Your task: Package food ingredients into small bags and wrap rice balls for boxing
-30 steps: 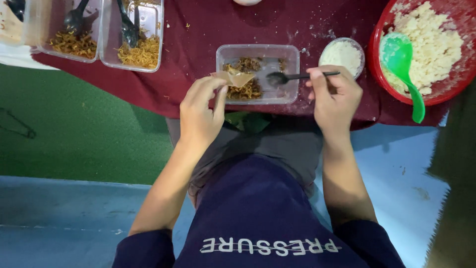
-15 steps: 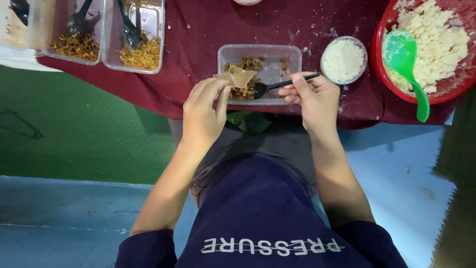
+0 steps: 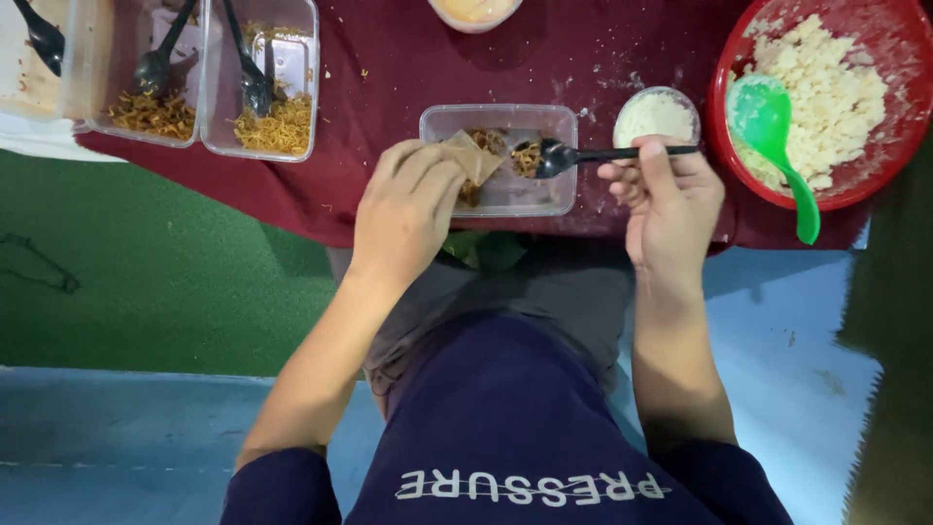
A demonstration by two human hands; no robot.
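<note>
Right now my left hand (image 3: 406, 209) sits at the near edge of the table (image 3: 389, 87), fingers pinched together on a thin tan wrapper (image 3: 473, 156) folded into a cone, held over the left end of the clear plastic tub (image 3: 505, 194). My right hand (image 3: 671, 190) is closed around the handle of a black spoon (image 3: 573, 155); its bowl is just right of my left fingertips, above the tub, loaded with brown shredded filling.

Room: tight between the two hands, only the tub's middle is free. Just past my right knuckles is a small round cup of white crumbs (image 3: 654, 115), close to the spoon handle. Further right, a red bowl (image 3: 875, 175) with a green scoop (image 3: 773, 136). Well left of my left hand, two more clear tubs (image 3: 209, 97) with black spoons.

Wrapper looks thin, translucent tan, creased, mouth facing the spoon.
</note>
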